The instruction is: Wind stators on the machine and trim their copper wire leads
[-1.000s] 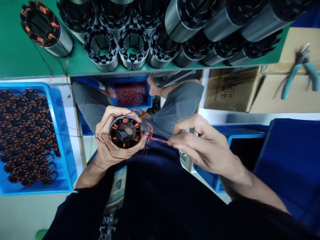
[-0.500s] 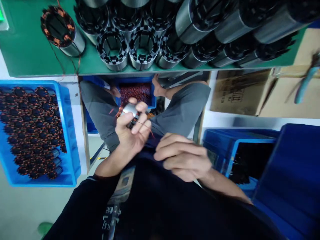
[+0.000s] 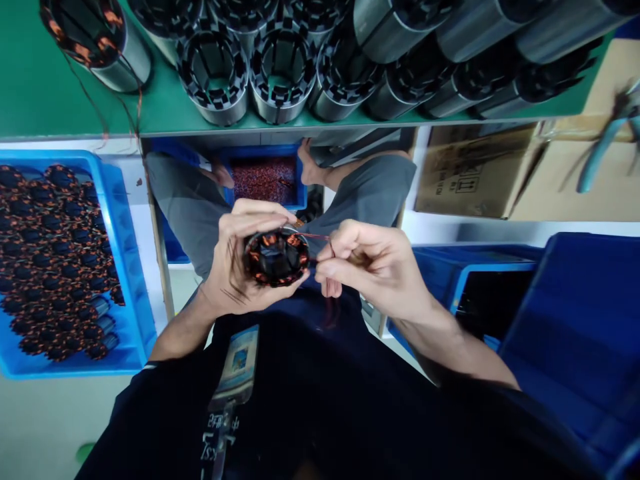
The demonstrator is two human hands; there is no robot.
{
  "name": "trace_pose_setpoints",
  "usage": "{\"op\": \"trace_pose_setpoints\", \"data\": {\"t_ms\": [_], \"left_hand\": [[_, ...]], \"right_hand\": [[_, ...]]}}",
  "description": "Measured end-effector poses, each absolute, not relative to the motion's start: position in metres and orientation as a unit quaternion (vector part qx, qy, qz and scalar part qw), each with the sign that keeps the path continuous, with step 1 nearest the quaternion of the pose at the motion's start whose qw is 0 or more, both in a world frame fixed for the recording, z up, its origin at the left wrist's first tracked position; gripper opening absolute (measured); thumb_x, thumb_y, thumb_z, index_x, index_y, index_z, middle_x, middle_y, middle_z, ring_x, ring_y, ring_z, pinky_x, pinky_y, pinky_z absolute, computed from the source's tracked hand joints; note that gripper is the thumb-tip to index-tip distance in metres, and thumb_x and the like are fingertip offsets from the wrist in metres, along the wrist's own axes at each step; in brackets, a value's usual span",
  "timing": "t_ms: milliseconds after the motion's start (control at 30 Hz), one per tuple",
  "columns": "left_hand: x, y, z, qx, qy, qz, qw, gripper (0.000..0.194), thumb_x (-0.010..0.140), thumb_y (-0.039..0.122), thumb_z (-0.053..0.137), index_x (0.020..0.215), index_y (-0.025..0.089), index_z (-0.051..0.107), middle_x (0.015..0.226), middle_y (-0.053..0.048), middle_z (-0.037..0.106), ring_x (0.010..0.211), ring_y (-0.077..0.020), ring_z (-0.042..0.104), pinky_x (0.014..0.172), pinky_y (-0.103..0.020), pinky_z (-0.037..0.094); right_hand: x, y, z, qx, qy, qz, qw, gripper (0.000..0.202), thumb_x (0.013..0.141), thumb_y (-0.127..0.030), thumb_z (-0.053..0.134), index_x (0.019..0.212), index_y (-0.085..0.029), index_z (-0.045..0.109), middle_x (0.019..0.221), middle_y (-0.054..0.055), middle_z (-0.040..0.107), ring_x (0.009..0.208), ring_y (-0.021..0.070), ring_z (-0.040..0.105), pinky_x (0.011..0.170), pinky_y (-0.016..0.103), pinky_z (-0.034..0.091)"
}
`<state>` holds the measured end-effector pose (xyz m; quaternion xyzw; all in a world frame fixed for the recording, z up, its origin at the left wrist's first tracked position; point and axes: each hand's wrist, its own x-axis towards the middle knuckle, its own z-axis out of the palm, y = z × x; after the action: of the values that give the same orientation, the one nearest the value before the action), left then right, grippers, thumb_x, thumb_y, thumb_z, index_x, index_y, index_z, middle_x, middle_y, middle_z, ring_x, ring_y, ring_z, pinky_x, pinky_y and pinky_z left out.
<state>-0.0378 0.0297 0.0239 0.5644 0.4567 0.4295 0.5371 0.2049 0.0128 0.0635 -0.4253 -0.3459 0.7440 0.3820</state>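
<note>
Right now the left hand cups a wound motor core above the lap, fingers curled around it, while the right hand pinches a thin copper wire beside it. A hard tug could snap that wire or loosen a coil.

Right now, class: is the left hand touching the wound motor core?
Touching. The head view shows the left hand wrapped around the motor core, its fingers curled over the rim.
</note>
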Motion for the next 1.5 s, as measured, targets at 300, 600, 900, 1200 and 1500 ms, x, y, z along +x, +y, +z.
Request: {"op": "trace_pose_setpoints", "data": {"t_ms": [300,600,900,1200,1500], "left_hand": [[0.005,0.009,0.031,0.133,0.283,0.407,0.858,0.081,0.076,0.057,0.105,0.143,0.031,0.067,0.083,0.004,0.054,0.048,-0.0082,0.032,0.036,-0.024,0.029],[-0.020,0.001,0.001,0.254,0.371,0.419,0.789,0.083,0.075,0.069,0.112,0.137,0.029,0.074,0.119,-0.010,0.082,0.088,-0.0280,0.081,0.078,-0.043,0.074],[-0.013,-0.010,0.006,0.269,0.346,0.487,0.755,0.070,0.084,0.046,0.113,0.136,0.027,0.071,0.115,-0.006,0.079,0.078,-0.0182,0.078,0.074,-0.031,0.068],[-0.017,0.004,0.035,0.554,0.324,0.413,0.646,0.068,0.076,0.017,0.111,0.132,0.028,0.072,0.114,-0.005,0.087,0.100,-0.0295,0.088,0.093,-0.041,0.071],[-0.020,0.009,0.052,0.635,0.240,0.309,0.666,0.098,0.085,0.031,0.108,0.162,0.032,0.046,0.116,-0.003,0.087,0.092,-0.0283,0.092,0.070,-0.032,0.068]], "right_hand": [[0.206,-0.011,0.055,-0.430,-0.380,0.732,0.367,0.027,0.091,-0.035,0.111,0.101,-0.020,0.090,0.084,0.003,0.087,0.063,0.0172,0.083,0.060,0.023,0.070],[0.219,0.002,0.094,-0.407,-0.587,0.597,0.366,0.012,0.106,-0.022,0.096,0.117,-0.023,0.093,0.094,0.004,0.091,0.070,0.0133,0.082,0.067,0.024,0.065],[0.204,-0.017,0.058,-0.400,-0.631,0.572,0.338,0.006,0.114,-0.026,0.087,0.114,-0.020,0.090,0.093,0.003,0.089,0.075,0.0128,0.081,0.073,0.023,0.061],[0.265,0.009,0.041,-0.471,-0.547,0.652,0.232,0.030,0.113,-0.052,0.088,0.112,-0.022,0.094,0.097,0.007,0.092,0.082,0.0194,0.087,0.072,0.027,0.067],[0.244,0.046,0.101,-0.355,-0.515,0.753,0.204,0.030,0.103,-0.048,0.100,0.101,-0.021,0.087,0.088,0.001,0.086,0.072,0.0137,0.077,0.065,0.025,0.062]]}}
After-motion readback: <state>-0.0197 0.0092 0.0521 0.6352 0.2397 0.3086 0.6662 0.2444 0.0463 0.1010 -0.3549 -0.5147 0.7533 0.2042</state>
